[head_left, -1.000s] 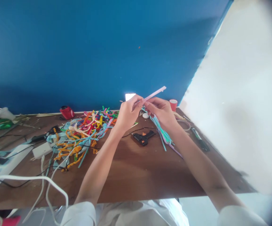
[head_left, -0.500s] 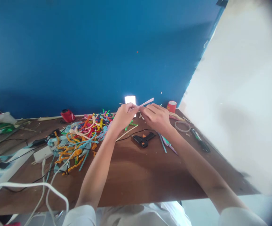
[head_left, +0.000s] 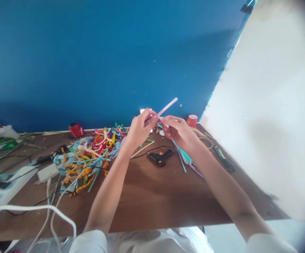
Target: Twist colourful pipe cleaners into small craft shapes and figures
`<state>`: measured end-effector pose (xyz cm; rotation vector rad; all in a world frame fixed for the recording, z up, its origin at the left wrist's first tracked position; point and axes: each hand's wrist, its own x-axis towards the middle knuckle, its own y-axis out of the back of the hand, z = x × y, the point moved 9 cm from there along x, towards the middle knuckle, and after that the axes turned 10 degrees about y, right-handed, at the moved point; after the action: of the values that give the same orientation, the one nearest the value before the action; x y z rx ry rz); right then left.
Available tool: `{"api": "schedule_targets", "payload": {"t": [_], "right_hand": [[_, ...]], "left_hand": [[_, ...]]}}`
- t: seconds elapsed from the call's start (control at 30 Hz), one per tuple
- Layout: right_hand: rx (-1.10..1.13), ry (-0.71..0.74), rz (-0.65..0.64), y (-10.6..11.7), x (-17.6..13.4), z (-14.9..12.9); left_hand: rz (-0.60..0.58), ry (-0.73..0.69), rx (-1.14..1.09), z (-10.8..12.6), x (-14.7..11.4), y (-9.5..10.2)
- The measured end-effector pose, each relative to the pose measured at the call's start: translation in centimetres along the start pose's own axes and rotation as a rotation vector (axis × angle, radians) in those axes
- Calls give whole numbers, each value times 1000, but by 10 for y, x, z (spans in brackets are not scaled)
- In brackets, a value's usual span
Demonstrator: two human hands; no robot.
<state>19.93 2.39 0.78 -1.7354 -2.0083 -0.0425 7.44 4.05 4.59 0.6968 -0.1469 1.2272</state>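
Both of my hands are raised over the back of the table, close together, with a thin pale pink strip between them. My left hand is closed and pinches the strip between thumb and fingertips. One length of it sticks up and to the right from that pinch. A short end runs down to the right, where my right hand pinches it, fingers curled. Whether the strip is paper, ribbon or pipe cleaner, I cannot tell. Below the hands lies a black glue gun. A lit phone is partly hidden behind my left hand.
A heap of coloured pipe cleaners covers the left middle of the table. White cables and a power strip are at left. Pastel strips, a red paper cup and a pen lie right.
My right hand has shifted slightly right and its fingers have turned up, showing a short end of the strip. The strip's long free end now points higher. My left hand has barely moved.
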Motion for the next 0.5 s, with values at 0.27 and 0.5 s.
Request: {"api": "schedule_targets", "payload": {"t": [0.27, 0.5], "right_hand": [[-96, 27, 70, 9, 2, 1], [-959, 736, -33, -2, -11, -48]], "left_hand": [[-28, 28, -117, 2, -1, -7], [-119, 298, -373, -10, -4, -15]]}}
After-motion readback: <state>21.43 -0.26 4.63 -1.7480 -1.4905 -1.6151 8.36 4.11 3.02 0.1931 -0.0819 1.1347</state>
